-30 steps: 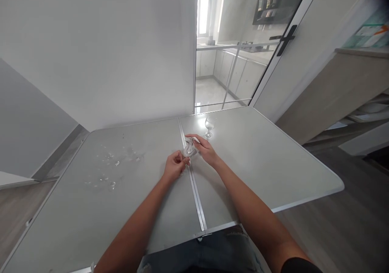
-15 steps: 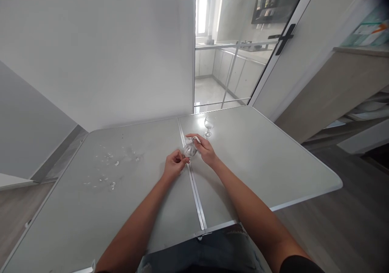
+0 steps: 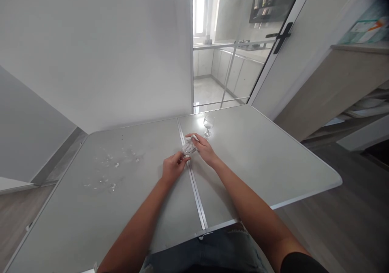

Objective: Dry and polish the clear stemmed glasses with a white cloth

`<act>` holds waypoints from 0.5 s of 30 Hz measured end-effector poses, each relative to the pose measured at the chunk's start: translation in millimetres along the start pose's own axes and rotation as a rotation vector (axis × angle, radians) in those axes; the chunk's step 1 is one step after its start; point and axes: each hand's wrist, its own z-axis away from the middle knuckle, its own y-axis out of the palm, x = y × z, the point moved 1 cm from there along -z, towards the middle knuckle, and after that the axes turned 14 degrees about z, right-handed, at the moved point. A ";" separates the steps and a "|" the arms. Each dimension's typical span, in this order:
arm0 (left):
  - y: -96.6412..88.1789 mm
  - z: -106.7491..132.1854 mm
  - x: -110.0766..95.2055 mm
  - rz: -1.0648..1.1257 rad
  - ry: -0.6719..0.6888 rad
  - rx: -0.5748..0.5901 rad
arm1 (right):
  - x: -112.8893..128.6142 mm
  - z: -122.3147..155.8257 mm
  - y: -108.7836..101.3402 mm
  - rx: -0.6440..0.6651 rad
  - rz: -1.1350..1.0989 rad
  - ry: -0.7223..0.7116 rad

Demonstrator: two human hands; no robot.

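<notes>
Both my hands meet over the middle seam of a grey folding table [image 3: 258, 159]. Between them is a small clear stemmed glass [image 3: 189, 148], tilted on its side. My left hand [image 3: 172, 168] pinches its near end with closed fingers. My right hand [image 3: 204, 147] curls round the bowl of the glass from the right, with a bit of white cloth or paper showing at its fingertips. A second clear stemmed glass [image 3: 208, 125] stands upright just beyond my right hand, not touching it.
Several drops and small puddles of water [image 3: 113, 169] lie on the table's left half. A metal seam [image 3: 194, 188] runs down the table's middle. A white wall stands behind; a glass door with a black handle [image 3: 282, 37] opens onto a kitchen. Wooden shelving [image 3: 349, 86] is at the right.
The hands have stayed at the same spot; the glass between them has tipped a little lower and my left hand has slid slightly toward me. The camera has shifted a little.
</notes>
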 end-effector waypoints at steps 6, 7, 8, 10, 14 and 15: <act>0.0 -2.6 -6.7 0.827 -0.531 0.314 | 10.4 5.0 1.0 -0.008 -0.344 0.033; -1.2 -2.9 -7.6 0.895 -0.577 0.352 | 10.3 5.2 1.2 -0.039 -0.394 0.043; -2.2 -3.3 -8.1 0.940 -0.602 0.371 | 9.3 5.0 1.2 -0.088 -0.435 0.054; -3.2 -3.8 -8.4 0.980 -0.603 0.353 | 4.9 3.6 0.4 -0.227 -0.496 0.077; -1.0 -4.5 -8.4 0.959 -0.531 0.230 | -9.4 -1.2 -4.5 -0.515 -0.555 0.100; -0.8 -4.7 -8.4 0.946 -0.517 0.207 | -13.0 -2.4 -6.5 -0.563 -0.568 0.102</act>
